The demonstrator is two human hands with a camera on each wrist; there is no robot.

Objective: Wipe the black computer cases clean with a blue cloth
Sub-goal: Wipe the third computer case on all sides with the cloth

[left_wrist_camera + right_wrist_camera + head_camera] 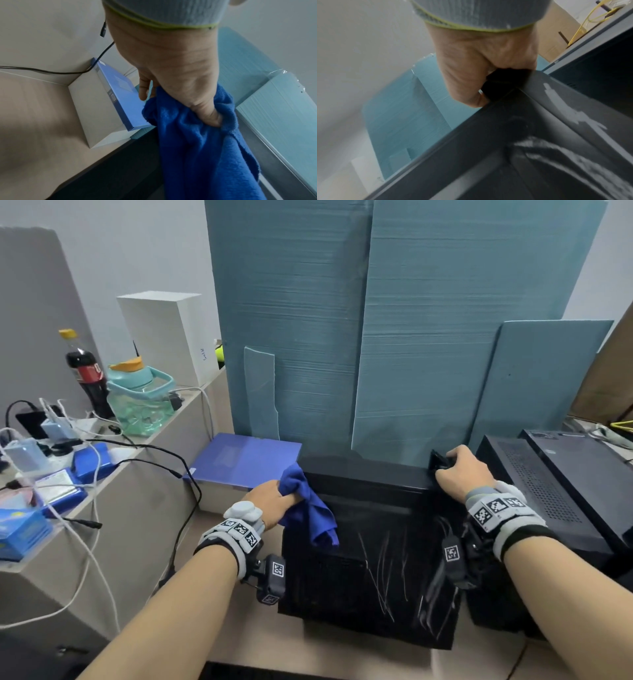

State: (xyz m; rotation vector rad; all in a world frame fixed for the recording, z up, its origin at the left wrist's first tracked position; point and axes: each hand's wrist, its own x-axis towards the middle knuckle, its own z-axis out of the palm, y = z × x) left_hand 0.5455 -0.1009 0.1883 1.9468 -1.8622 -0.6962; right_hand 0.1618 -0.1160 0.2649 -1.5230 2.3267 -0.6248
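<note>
A black computer case (370,546) stands in front of me, its near face streaked with white scratch marks. My left hand (274,501) grips a bunched blue cloth (310,508) at the case's upper left corner, and the cloth hangs down over the case's left edge (197,142). My right hand (459,474) grips the case's upper right back corner (505,81), fingers curled round a black part there. Two more black cases (555,484) lie to the right.
Tall teal foam boards (376,337) lean against the wall behind the case. A blue flat box (246,460) lies to the left on a white box. The grey ledge (144,474) at left holds a cola bottle (87,374), a teal jug (140,402), chargers and cables.
</note>
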